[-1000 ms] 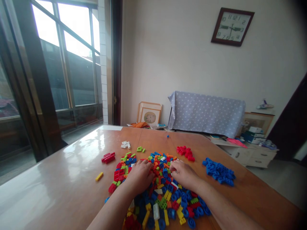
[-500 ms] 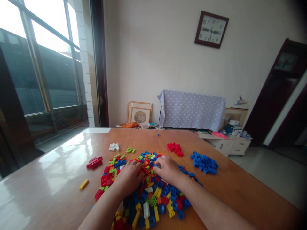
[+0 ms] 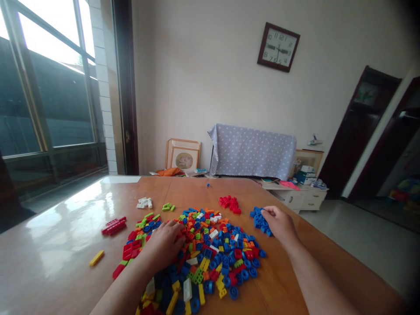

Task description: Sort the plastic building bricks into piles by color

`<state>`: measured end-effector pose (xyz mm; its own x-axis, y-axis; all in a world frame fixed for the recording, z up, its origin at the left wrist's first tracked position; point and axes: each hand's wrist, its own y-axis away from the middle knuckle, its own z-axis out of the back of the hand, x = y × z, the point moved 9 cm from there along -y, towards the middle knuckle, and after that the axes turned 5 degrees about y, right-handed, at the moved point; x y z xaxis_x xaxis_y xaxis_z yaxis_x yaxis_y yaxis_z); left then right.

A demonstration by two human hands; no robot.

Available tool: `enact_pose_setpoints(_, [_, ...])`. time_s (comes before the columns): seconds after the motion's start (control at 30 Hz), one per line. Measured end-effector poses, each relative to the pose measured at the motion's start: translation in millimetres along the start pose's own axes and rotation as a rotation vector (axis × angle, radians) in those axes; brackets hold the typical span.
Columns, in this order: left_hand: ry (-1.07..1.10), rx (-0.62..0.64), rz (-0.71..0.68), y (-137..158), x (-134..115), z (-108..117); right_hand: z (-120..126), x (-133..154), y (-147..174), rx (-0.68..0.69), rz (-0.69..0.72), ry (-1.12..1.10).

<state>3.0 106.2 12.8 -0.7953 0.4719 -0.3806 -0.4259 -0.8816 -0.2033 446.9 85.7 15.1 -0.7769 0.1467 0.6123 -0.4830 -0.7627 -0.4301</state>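
A large mixed heap of toy building bricks (image 3: 213, 253) in red, blue, yellow, green, orange and white spreads over the table in front of me. My left hand (image 3: 166, 245) rests on the heap's left side, thumb apart from the fingers, with some fingertips hidden among the pieces. Out to the right, my right hand (image 3: 279, 224) reaches over a pile of blue bricks (image 3: 259, 221). Its thumb and index finger are pinched together at a blue brick on the pile's near edge; the fingers partly cover it.
Separate groups lie around the heap: red bricks (image 3: 230, 204), white bricks (image 3: 144, 202), green bricks (image 3: 168, 207) and long dark-red bricks (image 3: 114, 225). A single yellow brick (image 3: 96, 258) lies left on the wooden table (image 3: 55, 262). A tiny blue piece (image 3: 208, 185) sits near the far edge.
My right hand has moved from the middle of the mixed heap rightward to the blue pile. My left hand stays on the heap. The view has turned slightly to the right.
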Motion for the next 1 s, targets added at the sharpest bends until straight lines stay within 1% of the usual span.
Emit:
enact_pose_setpoints(0.03, [-0.005, -0.001, -0.003, 0, 1, -1, 7, -20, -4, -0.03, -0.045, 0.021])
enact_pose_setpoints(0.1, [-0.01, -0.007, -0.01, -1, 3, -2, 11, -50, -8, -0.049, -0.101, 0.037])
enact_pose_setpoints(0.2, [-0.006, -0.017, -0.018, -2, 5, -3, 3, -78, -11, -0.024, -0.146, 0.038])
enact_pose_setpoints(0.37, [-0.01, -0.014, -0.012, -2, 6, -2, -11, -97, -15, 0.01, -0.189, 0.043])
enact_pose_setpoints(0.53, [-0.011, -0.008, -0.01, -1, 4, -1, -11, -98, -12, 0.023, -0.205, 0.046])
enact_pose_setpoints(0.67, [-0.017, 0.007, 0.006, -1, 2, -1, -8, -80, -5, 0.02, -0.173, 0.046])
enact_pose_setpoints(0.73, [-0.01, 0.012, 0.01, -1, 1, -1, -9, -64, 0, 0.027, -0.144, 0.043])
enact_pose_setpoints(0.8, [-0.012, 0.008, 0.007, -1, -1, -1, -14, -42, 7, 0.047, -0.095, 0.032])
enact_pose_setpoints(0.83, [-0.018, 0.002, 0.004, 0, -2, 0, -18, -28, 12, 0.063, -0.058, 0.021])
enact_pose_setpoints(0.93, [-0.032, -0.013, -0.004, 0, -4, 0, -27, 25, 31, 0.1, 0.147, -0.033])
enact_pose_setpoints(1.0, [-0.035, -0.019, -0.006, 0, -4, -1, -35, 62, 50, 0.163, 0.296, -0.041])
